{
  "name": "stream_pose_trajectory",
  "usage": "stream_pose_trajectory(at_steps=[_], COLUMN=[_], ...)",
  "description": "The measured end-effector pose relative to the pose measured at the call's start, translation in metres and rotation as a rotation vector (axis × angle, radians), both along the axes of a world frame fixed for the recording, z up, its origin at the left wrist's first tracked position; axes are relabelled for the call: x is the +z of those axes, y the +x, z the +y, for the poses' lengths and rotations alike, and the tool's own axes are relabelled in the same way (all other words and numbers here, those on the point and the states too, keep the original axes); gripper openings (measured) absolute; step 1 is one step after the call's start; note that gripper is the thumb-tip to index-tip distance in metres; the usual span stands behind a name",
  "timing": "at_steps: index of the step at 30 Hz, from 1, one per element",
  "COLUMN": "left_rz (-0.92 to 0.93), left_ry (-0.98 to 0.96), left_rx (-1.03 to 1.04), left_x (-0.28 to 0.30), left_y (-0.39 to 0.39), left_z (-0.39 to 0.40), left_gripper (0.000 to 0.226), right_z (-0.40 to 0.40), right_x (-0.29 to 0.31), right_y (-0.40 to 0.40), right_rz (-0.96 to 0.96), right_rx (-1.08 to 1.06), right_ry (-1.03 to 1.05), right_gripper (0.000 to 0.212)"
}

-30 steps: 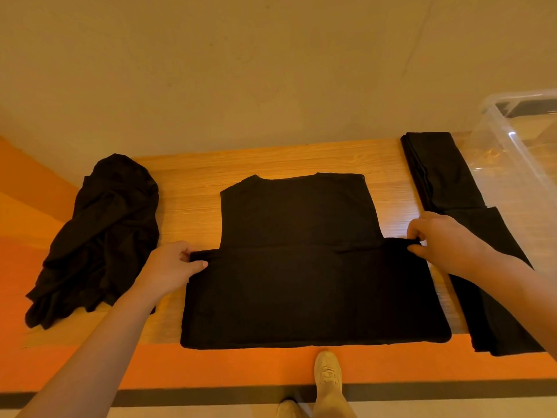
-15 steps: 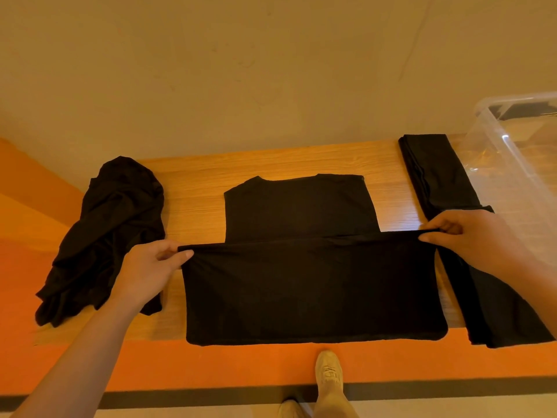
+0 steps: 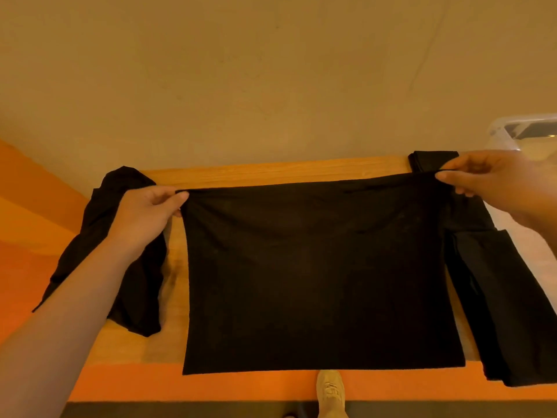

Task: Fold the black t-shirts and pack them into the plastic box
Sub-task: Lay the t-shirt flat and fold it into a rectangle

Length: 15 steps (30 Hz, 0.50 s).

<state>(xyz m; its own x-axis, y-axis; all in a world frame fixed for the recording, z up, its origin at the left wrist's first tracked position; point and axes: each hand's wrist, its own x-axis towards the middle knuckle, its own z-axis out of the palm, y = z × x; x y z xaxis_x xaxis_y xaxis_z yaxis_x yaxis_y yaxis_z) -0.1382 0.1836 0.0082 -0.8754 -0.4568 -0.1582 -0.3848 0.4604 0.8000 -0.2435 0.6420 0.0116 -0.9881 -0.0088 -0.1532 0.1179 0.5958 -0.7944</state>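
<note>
**T-shirt fold lifted toward the far table edge**

Both hands have risen and carried the folded edge of the black t-shirt away from the near side since the earlier frames; the shirt's upper body and neckline, visible half a second ago, are now covered by the raised fabric.

- Left hand: pinches the left corner of the raised edge between thumb and curled fingers.
- Right hand: pinches the right corner of the same edge, fingers curled over the fabric.
- T-shirt: stretched taut between the two hands; its near hem lies on the wooden table, close to the orange near border.
- Crumpled black garment: lies on the table at the left, partly behind the left forearm.
- Folded black t-shirt: lies as a long strip at the right, just beside the held shirt.
- Plastic box: clear, at the far right, mostly out of frame.
- Shoe: visible below the near table edge.
</note>
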Motion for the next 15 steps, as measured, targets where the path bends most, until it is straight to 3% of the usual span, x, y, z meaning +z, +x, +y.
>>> stream_pose_trajectory(at_steps=[3, 7, 10, 12, 15], left_rz=[-0.032, -0.124, -0.157, -0.073, 0.08], left_ry=[-0.1, -0.339, -0.598, -0.78, -0.81], left_rx=[0.021, -0.022, -0.015, -0.137, -0.384], left_x=[-0.022, -0.072, -0.103, -0.115, -0.126], left_y=[-0.039, -0.072, -0.075, -0.069, -0.057], left_z=[-0.006, -0.012, -0.001, 0.016, 0.058], left_gripper=[0.005, 0.03, 0.041, 0.045, 0.051], right_z=[-0.012, -0.024, -0.038, -0.053, -0.083], right_x=[-0.019, -0.06, -0.082, -0.096, -0.119], right_y=[-0.035, -0.067, -0.06, -0.045, -0.02], right_rz=[-0.028, -0.059, 0.092, 0.231, 0.27], right_rx=[-0.016, 0.059, 0.129, 0.214, 0.375], right_ry=[0.098, 0.346, 0.499, 0.539, 0.58], right_gripper=[0.007, 0.02, 0.037, 0.04, 0.051])
